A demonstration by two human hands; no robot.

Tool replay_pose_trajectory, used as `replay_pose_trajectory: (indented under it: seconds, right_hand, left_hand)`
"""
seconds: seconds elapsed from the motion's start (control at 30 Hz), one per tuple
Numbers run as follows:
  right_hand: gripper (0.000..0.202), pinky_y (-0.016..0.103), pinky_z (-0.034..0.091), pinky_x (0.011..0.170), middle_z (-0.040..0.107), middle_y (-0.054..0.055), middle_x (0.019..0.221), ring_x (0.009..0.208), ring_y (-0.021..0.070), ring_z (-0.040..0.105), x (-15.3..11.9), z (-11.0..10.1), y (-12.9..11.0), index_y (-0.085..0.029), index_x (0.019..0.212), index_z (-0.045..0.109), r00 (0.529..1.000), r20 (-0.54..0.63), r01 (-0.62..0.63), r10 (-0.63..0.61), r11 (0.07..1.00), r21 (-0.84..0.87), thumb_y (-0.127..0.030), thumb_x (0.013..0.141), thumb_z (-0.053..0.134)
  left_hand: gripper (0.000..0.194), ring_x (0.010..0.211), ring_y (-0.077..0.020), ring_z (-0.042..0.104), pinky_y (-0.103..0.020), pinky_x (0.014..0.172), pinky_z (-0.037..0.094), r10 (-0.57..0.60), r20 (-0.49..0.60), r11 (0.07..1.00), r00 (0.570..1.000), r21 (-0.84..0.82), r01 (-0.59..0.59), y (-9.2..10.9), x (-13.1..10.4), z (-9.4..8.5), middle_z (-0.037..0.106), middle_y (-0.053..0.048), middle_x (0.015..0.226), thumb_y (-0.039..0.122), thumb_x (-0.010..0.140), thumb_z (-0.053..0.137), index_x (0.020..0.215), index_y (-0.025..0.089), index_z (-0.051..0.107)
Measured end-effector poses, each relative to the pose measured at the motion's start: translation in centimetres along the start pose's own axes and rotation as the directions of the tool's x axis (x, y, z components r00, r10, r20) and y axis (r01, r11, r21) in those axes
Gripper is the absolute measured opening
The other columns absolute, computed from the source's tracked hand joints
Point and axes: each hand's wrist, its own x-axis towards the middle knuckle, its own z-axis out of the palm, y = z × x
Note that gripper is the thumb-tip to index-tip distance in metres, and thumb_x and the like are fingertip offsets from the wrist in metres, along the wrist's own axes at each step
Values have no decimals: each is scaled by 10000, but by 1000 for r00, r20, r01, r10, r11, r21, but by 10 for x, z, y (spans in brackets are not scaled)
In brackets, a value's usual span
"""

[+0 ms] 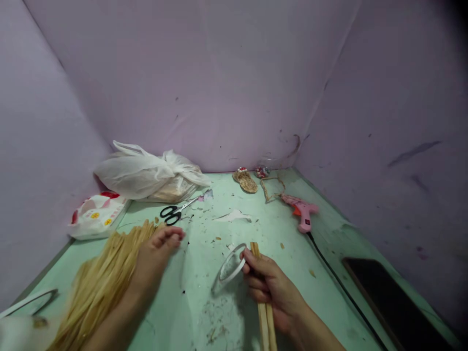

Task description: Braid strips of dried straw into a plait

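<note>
My right hand (268, 287) is closed round dried, flat tan plant-fibre strips (263, 317), which stick out above and below the fist. Pinched between its thumb and finger is a thin white ring (221, 276), held just over the table. To the left, my left hand (161, 248) has its fingers curled together, and nothing shows between them. Beneath and beside that forearm lies a large bundle of the same strips (100, 282). Black-handled scissors (177, 213) rest slightly beyond the left fingertips.
A pink glue gun (302, 210) with a black cord lies at right, near a dark phone-like slab (395, 304). Behind are a small woven slipper (245, 181), a fibre frame (266, 189) and beads (262, 171). A white plastic bag (146, 173) and a tissue pack (97, 214) sit left.
</note>
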Motion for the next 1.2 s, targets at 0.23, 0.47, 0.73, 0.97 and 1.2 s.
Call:
replay_pose_trajectory:
  seconds: [0.23, 0.47, 0.73, 0.97, 1.2]
  right_hand:
    - [281, 88, 87, 281, 432, -82, 494, 334, -40, 103, -1, 3, -1, -114, 615, 526, 991, 103, -102, 86, 981, 165, -282, 603, 750]
    - [285, 132, 52, 308, 359, -96, 443, 345, -19, 103, -5, 6, 12, -119, 635, 523, 998, 60, 15, -9, 996, -89, -326, 639, 719]
    - [305, 171, 52, 338, 311, -104, 422, 348, 0, 134, -11, 15, 14, -132, 637, 519, 995, 12, 100, -101, 964, -245, -367, 620, 712]
    - [345, 166, 74, 340, 341, -106, 423, 350, -2, 161, -11, 16, 15, -153, 658, 488, 991, -12, 124, -130, 970, -210, -334, 552, 762]
    - [390, 145, 36, 323, 267, -122, 415, 358, -17, 69, -9, 9, 4, -151, 546, 415, 996, 29, 86, -86, 996, -23, -345, 563, 752]
  left_hand:
    - [217, 901, -223, 547, -299, 833, 396, 113, 686, 929, 718, 183, -322, 28, -62, 39, 645, -79, 929, 243, 756, 517, 860, 207, 705]
    - [230, 524, -124, 452, -230, 535, 349, -115, 661, 962, 742, 261, -83, 19, -55, 31, 596, -9, 561, 296, 737, 520, 701, 154, 698]
    - [250, 537, -124, 440, -225, 542, 334, -46, 659, 966, 751, 220, -134, 22, -57, 33, 565, -6, 535, 307, 720, 537, 609, 138, 683]
    - [212, 574, -142, 479, -238, 585, 373, -43, 686, 963, 727, 223, -153, 21, -56, 35, 586, -4, 561, 283, 717, 541, 642, 146, 684]
    - [216, 765, -209, 562, -337, 845, 374, 196, 718, 879, 667, 172, -444, 20, -52, 33, 664, -63, 744, 266, 780, 513, 730, 213, 716]
